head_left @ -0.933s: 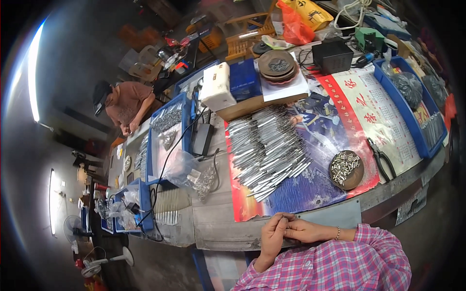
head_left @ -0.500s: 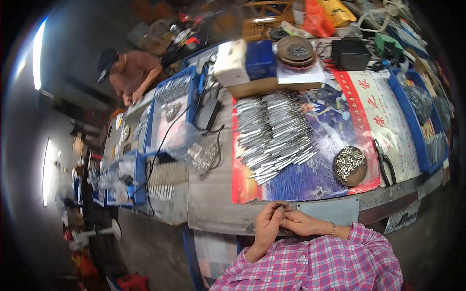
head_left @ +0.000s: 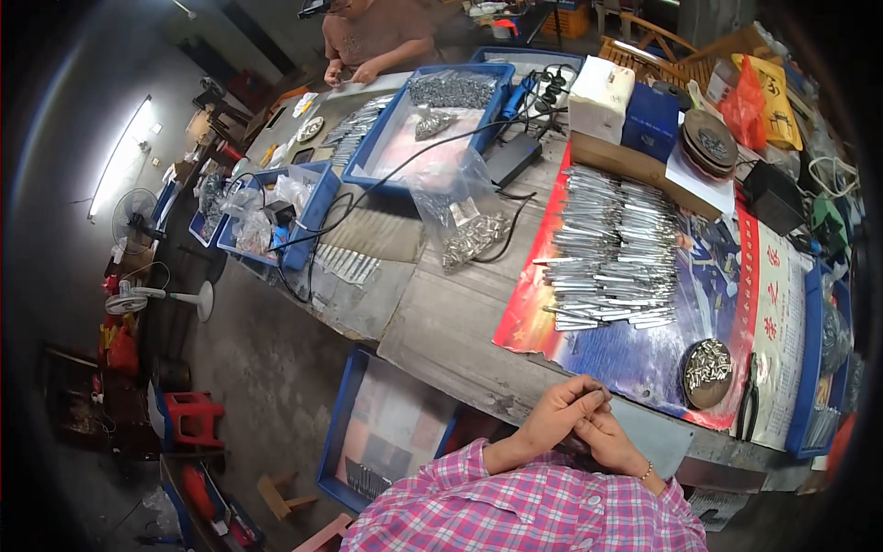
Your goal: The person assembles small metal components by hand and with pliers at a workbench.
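My left hand and my right hand are clasped together at the table's front edge, fingers curled against each other. Whatever lies between them, if anything, is hidden. Beyond them, a wide pile of slim silver metal rods lies in two rows on a colourful printed poster. To the right of the hands stands a round dish with small silver metal sleeves in it. Black-handled pliers rest beside that dish.
Behind the rods are a cardboard strip, a blue box and stacked brown discs. A blue tray, a bag of metal parts and a black cable lie leftward. Across the table sits another person.
The view has swung leftward, so the table and hands sit further right in the picture. My hands stay clasped together; the rods and dish show no visible change.
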Action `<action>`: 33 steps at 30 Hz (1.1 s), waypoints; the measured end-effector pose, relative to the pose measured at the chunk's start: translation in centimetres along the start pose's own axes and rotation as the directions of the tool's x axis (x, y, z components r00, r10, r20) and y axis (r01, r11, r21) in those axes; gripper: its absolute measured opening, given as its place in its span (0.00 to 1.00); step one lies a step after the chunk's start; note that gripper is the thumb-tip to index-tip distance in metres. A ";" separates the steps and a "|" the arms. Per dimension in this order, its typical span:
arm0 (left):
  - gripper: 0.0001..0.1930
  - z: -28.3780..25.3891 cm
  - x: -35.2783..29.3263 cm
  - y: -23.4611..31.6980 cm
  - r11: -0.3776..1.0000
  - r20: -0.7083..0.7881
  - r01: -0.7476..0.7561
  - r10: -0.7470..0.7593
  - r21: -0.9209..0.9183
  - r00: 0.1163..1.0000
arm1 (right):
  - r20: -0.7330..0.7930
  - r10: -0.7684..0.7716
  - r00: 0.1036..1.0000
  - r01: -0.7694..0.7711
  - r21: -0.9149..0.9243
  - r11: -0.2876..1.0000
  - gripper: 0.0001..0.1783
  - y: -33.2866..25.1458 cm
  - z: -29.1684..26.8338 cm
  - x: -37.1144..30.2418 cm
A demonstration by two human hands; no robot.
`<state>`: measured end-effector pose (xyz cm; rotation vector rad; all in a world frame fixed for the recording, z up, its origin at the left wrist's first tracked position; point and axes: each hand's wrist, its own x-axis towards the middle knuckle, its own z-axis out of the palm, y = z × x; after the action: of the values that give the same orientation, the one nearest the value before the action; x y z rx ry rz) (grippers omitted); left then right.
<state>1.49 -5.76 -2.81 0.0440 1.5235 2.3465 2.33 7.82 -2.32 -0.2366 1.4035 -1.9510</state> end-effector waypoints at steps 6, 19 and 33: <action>0.07 -0.3 0.2 -0.2 0.974 0.061 0.113 -0.102 -0.196 0.993 | 0.116 0.124 0.986 -0.146 0.202 0.969 0.16 2.1 -1.2 -0.5; 0.07 0.6 0.4 -0.4 0.999 -0.063 0.039 -0.040 -0.026 0.997 | -0.018 0.084 0.996 -0.083 0.042 0.996 0.15 1.3 -1.4 0.0; 0.05 1.6 0.6 -0.6 0.996 -0.059 0.058 -0.062 -0.064 0.996 | -0.041 0.063 0.997 -0.061 0.041 0.997 0.16 1.4 -1.8 -1.2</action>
<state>1.40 -3.95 -2.77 -0.0881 1.4578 2.3660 2.89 9.68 -4.00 -0.1323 1.3812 -1.9412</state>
